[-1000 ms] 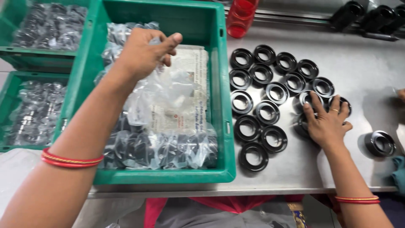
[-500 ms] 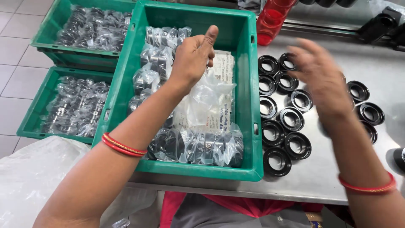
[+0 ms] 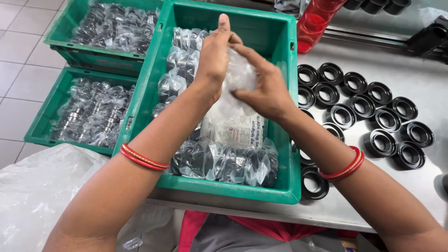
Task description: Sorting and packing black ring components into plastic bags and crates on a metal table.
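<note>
A green plastic crate (image 3: 290, 140) stands on the steel table (image 3: 420, 74), filled with black ring parts sealed in clear plastic bags (image 3: 224, 163) and a printed paper sheet (image 3: 233, 130). Above the crate my left hand (image 3: 215, 58) and my right hand (image 3: 261, 88) both grip one clear plastic bag (image 3: 240, 74), held between them. Whether a part is inside this bag is hidden by the crumpled plastic. Both wrists wear red bangles.
Several black ring parts (image 3: 373, 116) lie in rows on the table right of the crate. Two more green crates (image 3: 60, 46) of bagged parts sit on the floor at left. A red container (image 3: 317, 23) stands behind. A large clear plastic sheet (image 3: 37, 196) lies lower left.
My right hand left the black rings on the table and came over the crate. It now meets my left hand on the clear bag. The view has shifted left.
</note>
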